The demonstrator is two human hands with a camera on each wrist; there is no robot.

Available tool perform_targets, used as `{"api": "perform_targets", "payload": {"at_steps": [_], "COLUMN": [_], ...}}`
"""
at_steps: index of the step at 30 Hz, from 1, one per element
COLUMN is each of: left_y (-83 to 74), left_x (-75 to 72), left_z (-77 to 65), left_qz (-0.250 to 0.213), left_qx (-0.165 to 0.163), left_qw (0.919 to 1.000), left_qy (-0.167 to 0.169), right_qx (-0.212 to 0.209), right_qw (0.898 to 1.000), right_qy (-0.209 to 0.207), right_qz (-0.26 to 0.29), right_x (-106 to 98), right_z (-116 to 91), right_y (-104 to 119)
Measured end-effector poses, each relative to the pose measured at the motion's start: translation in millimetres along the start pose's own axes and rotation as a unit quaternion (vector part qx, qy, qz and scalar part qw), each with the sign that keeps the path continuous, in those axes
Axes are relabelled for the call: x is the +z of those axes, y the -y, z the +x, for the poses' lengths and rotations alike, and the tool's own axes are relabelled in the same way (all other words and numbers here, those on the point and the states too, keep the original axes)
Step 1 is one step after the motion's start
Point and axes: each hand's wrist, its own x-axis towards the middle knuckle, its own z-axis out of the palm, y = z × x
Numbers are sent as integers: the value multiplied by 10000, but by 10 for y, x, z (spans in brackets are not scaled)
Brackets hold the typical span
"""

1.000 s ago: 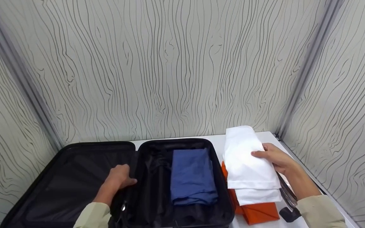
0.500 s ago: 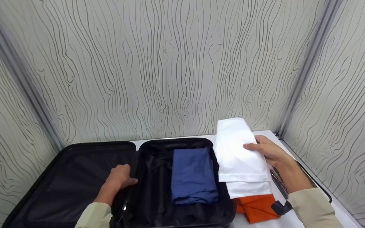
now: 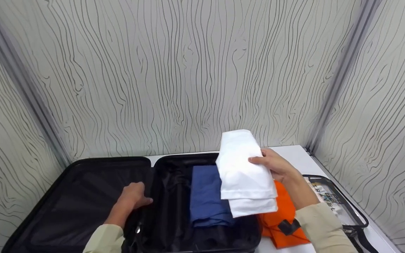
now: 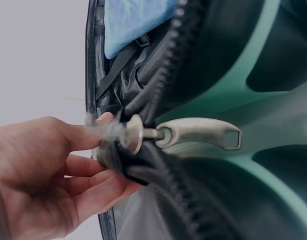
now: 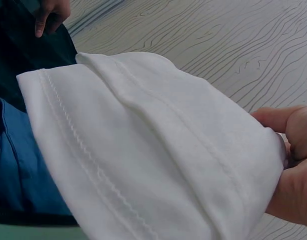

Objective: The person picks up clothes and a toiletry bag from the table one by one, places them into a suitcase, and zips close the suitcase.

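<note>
My right hand point(image 3: 276, 165) pinches a folded white garment point(image 3: 244, 168) along its right edge, thumb on top. The garment hangs over the right part of the open black suitcase point(image 3: 167, 225), partly covering a folded blue garment point(image 3: 206, 196) lying inside. In the right wrist view, stitched hems show on the white cloth point(image 5: 143, 140). My left hand point(image 3: 132, 196) is at the middle fold between the suitcase halves. The left wrist view shows its thumb and fingers gripping the black edge beside a zipper pull point(image 4: 198, 132).
A folded orange garment point(image 3: 287, 232) lies on the white table right of the suitcase, partly under my right arm. Beyond it is a clear, black-edged pouch point(image 3: 339, 200) with small items inside. The other suitcase half point(image 3: 72, 203) lies flat at left. Patterned panels point(image 3: 188, 70) enclose the table.
My right hand has carried the white garment leftward from above the orange garment to over the suitcase. More of the orange garment and the pouch now shows. My left hand has stayed put.
</note>
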Motion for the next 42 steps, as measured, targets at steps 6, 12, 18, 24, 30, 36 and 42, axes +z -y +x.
{"api": "perform_targets", "payload": {"at_steps": [6,12,18,24,30,36,42], "left_y": [31,15,-15,-10,5,-4,10], "left_x": [9,20,-1,-6,-12,5,26], "left_z": [-8,6,24,11,2,-5,-8], "left_qz": [15,10,74,59,65,94,177], "left_qx": [-14,24,9,0,47,70,36], "left_qw": [10000,10000,10000,9999,10000,9999,9998], "left_qy": [24,-59,25,106,25,33,78], "right_qx": [104,159,250,728,902,1243,1611], "right_qw": [9999,9990,9986,9956,9941,9893,9856], "right_qy": [-67,-67,-144,-262,-345,-38,-484], "right_qz": [70,413,434,532,487,758,156], "right_x": [253,411,478,508,561,649,774], "right_z": [208,393,523,545,501,369,232], "right_y": [-49,-217,-519,-878,-989,-977,-1006]}}
